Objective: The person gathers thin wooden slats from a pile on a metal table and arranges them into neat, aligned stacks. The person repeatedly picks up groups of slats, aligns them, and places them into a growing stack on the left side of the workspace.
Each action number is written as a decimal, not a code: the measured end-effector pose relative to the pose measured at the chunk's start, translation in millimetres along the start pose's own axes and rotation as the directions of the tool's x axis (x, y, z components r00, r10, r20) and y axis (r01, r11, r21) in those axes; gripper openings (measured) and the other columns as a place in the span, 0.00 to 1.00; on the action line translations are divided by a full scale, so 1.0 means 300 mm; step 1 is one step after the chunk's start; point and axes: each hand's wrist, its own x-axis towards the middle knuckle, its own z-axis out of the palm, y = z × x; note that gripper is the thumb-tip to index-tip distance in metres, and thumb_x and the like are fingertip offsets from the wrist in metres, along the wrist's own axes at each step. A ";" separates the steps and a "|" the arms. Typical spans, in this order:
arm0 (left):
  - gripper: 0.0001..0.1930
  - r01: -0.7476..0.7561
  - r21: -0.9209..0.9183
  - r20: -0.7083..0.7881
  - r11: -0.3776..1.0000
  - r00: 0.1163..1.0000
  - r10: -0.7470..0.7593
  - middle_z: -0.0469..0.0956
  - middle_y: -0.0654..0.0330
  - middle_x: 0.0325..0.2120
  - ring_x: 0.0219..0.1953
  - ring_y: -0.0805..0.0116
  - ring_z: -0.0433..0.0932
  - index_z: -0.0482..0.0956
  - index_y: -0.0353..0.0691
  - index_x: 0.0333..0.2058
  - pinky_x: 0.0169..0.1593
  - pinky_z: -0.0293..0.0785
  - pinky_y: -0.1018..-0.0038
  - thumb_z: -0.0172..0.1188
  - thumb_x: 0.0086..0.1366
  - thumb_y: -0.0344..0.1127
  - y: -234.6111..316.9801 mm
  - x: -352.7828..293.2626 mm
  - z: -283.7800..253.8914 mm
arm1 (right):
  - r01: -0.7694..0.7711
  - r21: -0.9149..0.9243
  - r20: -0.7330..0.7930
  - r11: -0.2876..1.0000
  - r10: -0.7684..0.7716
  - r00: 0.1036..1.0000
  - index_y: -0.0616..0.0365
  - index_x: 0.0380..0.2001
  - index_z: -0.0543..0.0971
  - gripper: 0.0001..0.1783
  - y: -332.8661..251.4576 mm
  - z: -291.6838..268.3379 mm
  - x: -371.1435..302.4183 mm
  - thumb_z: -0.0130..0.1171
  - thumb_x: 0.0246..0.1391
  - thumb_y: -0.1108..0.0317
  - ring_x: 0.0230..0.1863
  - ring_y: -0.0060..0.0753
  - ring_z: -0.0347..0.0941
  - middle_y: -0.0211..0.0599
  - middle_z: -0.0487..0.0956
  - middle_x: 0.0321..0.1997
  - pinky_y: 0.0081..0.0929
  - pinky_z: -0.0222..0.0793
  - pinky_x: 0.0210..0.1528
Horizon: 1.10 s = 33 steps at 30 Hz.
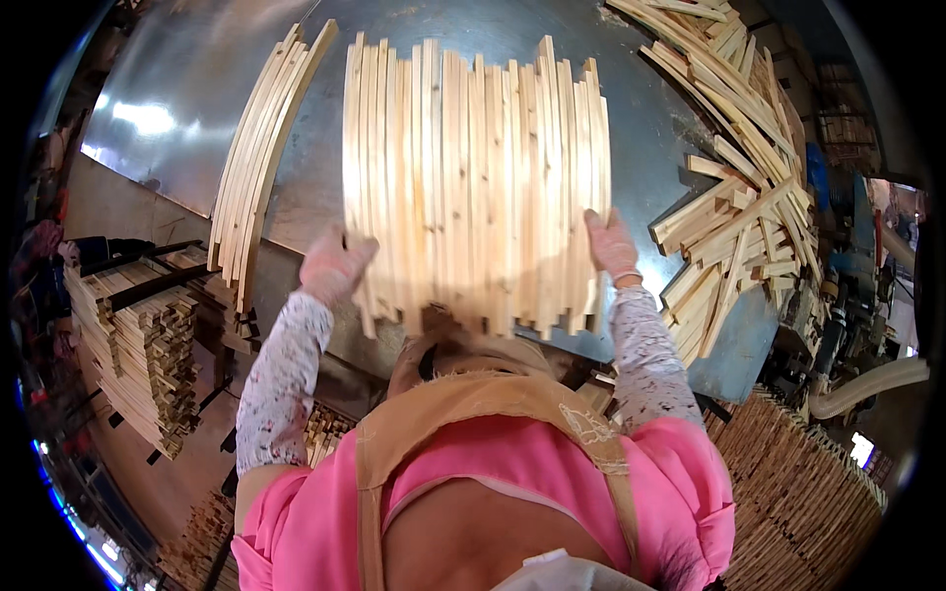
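Observation:
A wide row of pale wooden strips lies side by side in front of me, running away from my body, with uneven far and near ends. My left hand closes on the row's left edge near its close end, fingers curled at the outermost strip. At the opposite edge my right hand grips the outer strips, its thumb up along the side. Part of the fingers of both hands is hidden beside or under the wood. The near ends reach over the table's front edge, toward my apron.
The metal table bears a smaller bundle of strips at left and a jumbled heap of strips at right. Stacked wood stands low at left; another large stack is at lower right, near a pale hose.

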 end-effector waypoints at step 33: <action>0.51 -0.471 -0.785 -0.298 0.402 0.857 0.421 0.75 0.49 0.65 0.64 0.59 0.76 0.52 0.36 0.78 0.69 0.73 0.65 0.69 0.59 0.29 0.477 0.327 -0.249 | 0.282 0.741 -0.025 0.609 -0.395 0.918 0.66 0.70 0.68 0.41 -0.149 -0.547 0.509 0.73 0.58 0.62 0.61 0.36 0.77 0.41 0.80 0.64 0.34 0.76 0.62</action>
